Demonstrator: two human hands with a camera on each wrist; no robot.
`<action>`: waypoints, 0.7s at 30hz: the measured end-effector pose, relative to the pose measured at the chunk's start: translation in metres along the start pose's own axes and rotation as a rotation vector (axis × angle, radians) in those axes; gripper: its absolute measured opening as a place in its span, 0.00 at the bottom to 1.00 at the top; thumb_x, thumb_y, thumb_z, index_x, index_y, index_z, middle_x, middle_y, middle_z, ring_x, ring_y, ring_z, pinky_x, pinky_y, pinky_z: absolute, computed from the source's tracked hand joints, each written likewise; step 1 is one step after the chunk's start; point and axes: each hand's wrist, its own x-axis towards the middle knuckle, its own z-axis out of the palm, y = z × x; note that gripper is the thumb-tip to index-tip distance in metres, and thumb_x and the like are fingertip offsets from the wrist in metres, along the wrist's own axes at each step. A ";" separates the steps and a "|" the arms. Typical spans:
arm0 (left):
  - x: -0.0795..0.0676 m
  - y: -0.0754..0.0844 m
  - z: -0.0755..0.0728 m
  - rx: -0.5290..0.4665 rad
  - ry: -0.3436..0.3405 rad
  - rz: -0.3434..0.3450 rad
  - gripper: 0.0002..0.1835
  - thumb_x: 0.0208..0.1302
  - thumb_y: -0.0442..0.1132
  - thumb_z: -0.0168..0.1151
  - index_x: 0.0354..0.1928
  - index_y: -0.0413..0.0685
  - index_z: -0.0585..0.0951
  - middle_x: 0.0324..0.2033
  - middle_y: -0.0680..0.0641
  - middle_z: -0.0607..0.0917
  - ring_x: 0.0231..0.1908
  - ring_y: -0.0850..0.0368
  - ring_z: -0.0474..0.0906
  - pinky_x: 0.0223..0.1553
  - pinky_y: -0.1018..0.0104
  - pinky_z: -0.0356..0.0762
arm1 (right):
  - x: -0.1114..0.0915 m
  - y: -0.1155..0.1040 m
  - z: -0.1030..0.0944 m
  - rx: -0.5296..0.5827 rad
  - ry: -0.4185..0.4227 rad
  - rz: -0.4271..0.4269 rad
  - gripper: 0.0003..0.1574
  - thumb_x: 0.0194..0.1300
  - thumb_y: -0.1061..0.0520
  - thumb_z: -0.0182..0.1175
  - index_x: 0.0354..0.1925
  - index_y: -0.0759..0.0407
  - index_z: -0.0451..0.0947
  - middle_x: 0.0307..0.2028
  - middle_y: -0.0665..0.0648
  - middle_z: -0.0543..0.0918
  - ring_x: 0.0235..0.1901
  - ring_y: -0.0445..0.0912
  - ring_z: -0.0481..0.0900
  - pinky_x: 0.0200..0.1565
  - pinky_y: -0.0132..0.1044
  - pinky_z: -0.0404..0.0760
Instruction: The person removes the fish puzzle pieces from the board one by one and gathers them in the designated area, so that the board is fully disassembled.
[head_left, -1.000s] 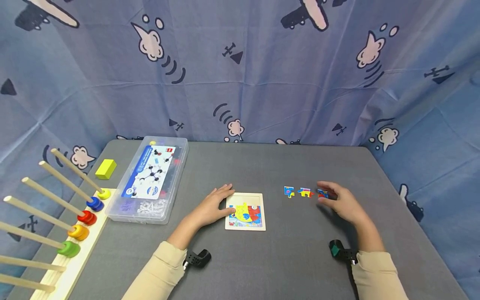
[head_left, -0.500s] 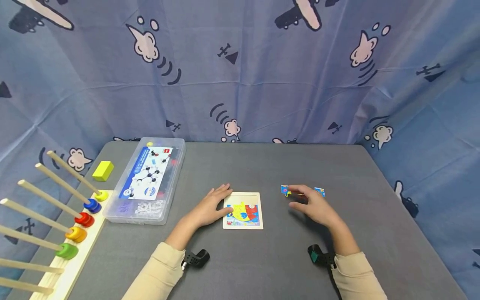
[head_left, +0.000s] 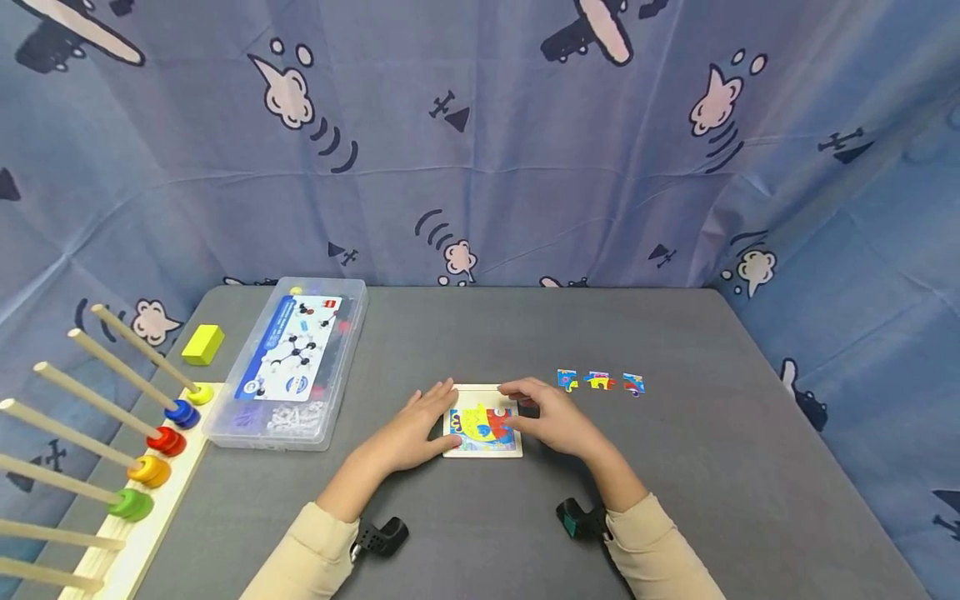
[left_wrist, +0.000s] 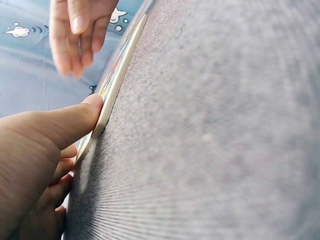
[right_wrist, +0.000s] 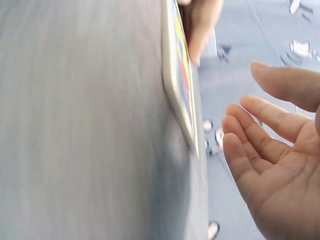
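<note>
A square wooden jigsaw puzzle board (head_left: 482, 451) with a partly filled yellow, red and blue picture lies flat on the grey table. My left hand (head_left: 408, 429) holds its left side, fingers along the edge. The left wrist view shows the thumb (left_wrist: 82, 117) on the near corner of the frame. Over the board's right side hovers my right hand (head_left: 551, 419). Its fingers are loosely bent with nothing between them in the right wrist view. Three loose puzzle pieces lie in a row to the right: a left piece (head_left: 567, 380), a middle piece (head_left: 599, 381) and a right piece (head_left: 633, 383).
A clear plastic case (head_left: 288, 362) with a molecule-model label lies left of the board. Further left are a yellow block (head_left: 202, 344) and a wooden peg stand (head_left: 161, 500) with coloured rings. A patterned blue curtain (head_left: 420, 167) hangs behind the table.
My right hand has moved left from beside the right-hand puzzle piece, past the row, to the board's right side. All three pieces now show uncovered. My left hand keeps its place at the board.
</note>
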 end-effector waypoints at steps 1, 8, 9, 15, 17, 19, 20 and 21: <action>-0.001 0.000 0.000 -0.012 -0.001 -0.001 0.40 0.63 0.51 0.61 0.70 0.39 0.60 0.73 0.43 0.56 0.73 0.47 0.49 0.72 0.46 0.46 | 0.003 -0.003 0.004 -0.009 -0.011 -0.007 0.26 0.59 0.62 0.63 0.56 0.68 0.73 0.52 0.64 0.79 0.52 0.56 0.78 0.54 0.51 0.77; -0.001 -0.001 -0.001 -0.076 0.015 0.013 0.41 0.62 0.49 0.63 0.70 0.36 0.59 0.72 0.41 0.56 0.73 0.47 0.49 0.72 0.45 0.45 | 0.020 -0.015 0.026 -0.083 -0.084 -0.032 0.27 0.59 0.60 0.64 0.57 0.65 0.74 0.52 0.62 0.79 0.49 0.52 0.79 0.52 0.45 0.79; -0.001 -0.002 -0.001 -0.082 0.016 0.013 0.41 0.62 0.49 0.63 0.70 0.36 0.59 0.72 0.41 0.56 0.73 0.47 0.49 0.72 0.45 0.45 | 0.022 -0.016 0.029 -0.095 -0.089 -0.033 0.27 0.59 0.60 0.64 0.57 0.65 0.75 0.53 0.61 0.79 0.50 0.52 0.79 0.53 0.44 0.78; -0.002 -0.003 0.000 -0.105 0.020 0.009 0.41 0.62 0.50 0.63 0.71 0.37 0.59 0.72 0.41 0.56 0.73 0.47 0.49 0.72 0.45 0.44 | 0.031 -0.017 0.039 -0.087 -0.105 -0.046 0.26 0.58 0.60 0.65 0.56 0.65 0.75 0.51 0.60 0.80 0.48 0.50 0.78 0.51 0.41 0.78; -0.002 -0.004 0.000 -0.107 0.025 0.014 0.41 0.62 0.49 0.63 0.70 0.36 0.59 0.72 0.41 0.56 0.73 0.46 0.49 0.72 0.45 0.44 | 0.032 -0.016 0.042 -0.084 -0.103 -0.045 0.26 0.57 0.61 0.65 0.55 0.65 0.76 0.50 0.60 0.80 0.47 0.50 0.78 0.51 0.40 0.78; -0.002 -0.004 0.000 -0.111 0.028 0.019 0.41 0.62 0.49 0.63 0.70 0.36 0.59 0.72 0.40 0.57 0.72 0.45 0.50 0.72 0.44 0.44 | 0.033 -0.015 0.045 -0.105 -0.096 -0.043 0.25 0.56 0.61 0.65 0.54 0.64 0.77 0.49 0.59 0.79 0.47 0.49 0.77 0.51 0.41 0.76; -0.002 -0.003 0.000 -0.114 0.031 0.022 0.41 0.62 0.48 0.63 0.70 0.35 0.59 0.72 0.40 0.57 0.72 0.45 0.50 0.72 0.44 0.44 | 0.033 -0.014 0.047 -0.117 -0.092 -0.043 0.25 0.56 0.62 0.65 0.53 0.64 0.77 0.49 0.58 0.79 0.47 0.49 0.77 0.51 0.41 0.76; -0.002 -0.003 0.000 -0.114 0.032 0.022 0.41 0.62 0.48 0.63 0.70 0.35 0.59 0.72 0.40 0.57 0.72 0.45 0.50 0.72 0.44 0.44 | 0.034 -0.014 0.048 -0.129 -0.085 -0.047 0.25 0.55 0.62 0.65 0.53 0.63 0.78 0.48 0.58 0.79 0.47 0.49 0.76 0.51 0.42 0.76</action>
